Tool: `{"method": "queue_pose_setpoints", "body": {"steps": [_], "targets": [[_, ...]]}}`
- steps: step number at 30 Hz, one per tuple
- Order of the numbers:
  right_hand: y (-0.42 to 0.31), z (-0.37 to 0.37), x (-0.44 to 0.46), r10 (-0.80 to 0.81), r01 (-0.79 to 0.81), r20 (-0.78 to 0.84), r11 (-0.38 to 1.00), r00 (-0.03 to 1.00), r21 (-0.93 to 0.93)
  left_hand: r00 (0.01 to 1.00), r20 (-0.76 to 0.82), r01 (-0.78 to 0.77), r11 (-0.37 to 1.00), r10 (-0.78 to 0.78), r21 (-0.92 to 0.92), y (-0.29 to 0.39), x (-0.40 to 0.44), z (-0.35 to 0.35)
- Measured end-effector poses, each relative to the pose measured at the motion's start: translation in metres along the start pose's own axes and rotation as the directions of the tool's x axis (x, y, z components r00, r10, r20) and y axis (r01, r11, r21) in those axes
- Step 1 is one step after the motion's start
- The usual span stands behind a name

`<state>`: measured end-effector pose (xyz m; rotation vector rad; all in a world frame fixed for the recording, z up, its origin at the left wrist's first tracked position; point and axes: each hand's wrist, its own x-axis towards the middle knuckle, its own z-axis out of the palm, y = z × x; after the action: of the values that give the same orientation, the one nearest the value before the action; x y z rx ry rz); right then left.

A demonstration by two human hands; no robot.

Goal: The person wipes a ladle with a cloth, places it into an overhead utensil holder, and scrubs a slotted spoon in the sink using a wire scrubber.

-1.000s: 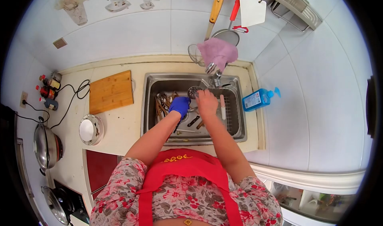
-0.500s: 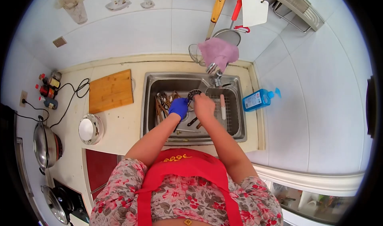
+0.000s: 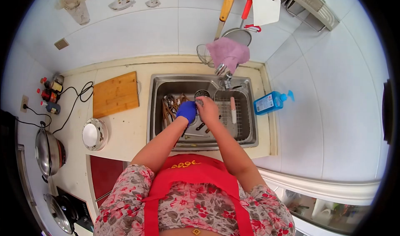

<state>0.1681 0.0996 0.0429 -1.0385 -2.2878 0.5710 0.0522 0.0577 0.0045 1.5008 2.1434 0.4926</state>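
My left hand, in a blue glove, is closed over the sink around what looks like the handle of a slotted spoon. The spoon's dark, round, holed head shows just beyond my fingers. Bare and closed, my right hand presses against the left one by the spoon. A small greyish bit shows at its fingertips, too unclear to name. Left of the glove, chopsticks and metal cutlery lie in the basin. Dark-handled knives rest below my hands.
On the sink's right, a wire rack carries a peeler-like tool with a pale handle. A pink cloth hangs over the faucet. A blue soap bottle lies right; a cutting board and stacked bowls are left.
My right hand has shifted slightly left and down, closer to the gloved hand. The spoon's head now sits a little farther from me and shows more of its round face.
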Motion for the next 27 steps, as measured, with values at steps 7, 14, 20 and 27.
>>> {"method": "queue_pose_setpoints", "body": {"steps": [7,14,20,27], "targets": [[0.018,-0.025,-0.002,-0.065,0.078,0.064,0.971,0.996,-0.226,0.987,-0.145,-0.086,0.986,0.065,-0.142,-0.029,0.011,0.005],[-0.003,-0.041,0.007,-0.051,0.039,-0.081,0.989,0.995,-0.142,0.976,0.054,-0.207,0.977,0.210,-0.051,-0.059,0.037,0.033],[-0.003,-0.015,0.015,-0.320,0.338,0.111,0.882,0.941,-0.329,0.974,0.212,-0.123,0.967,0.075,0.224,0.004,0.006,-0.008],[-0.007,-0.018,0.028,-0.386,0.362,0.058,0.789,0.921,-0.495,0.985,0.167,-0.058,0.992,0.040,0.108,-0.005,0.008,0.000]]}}
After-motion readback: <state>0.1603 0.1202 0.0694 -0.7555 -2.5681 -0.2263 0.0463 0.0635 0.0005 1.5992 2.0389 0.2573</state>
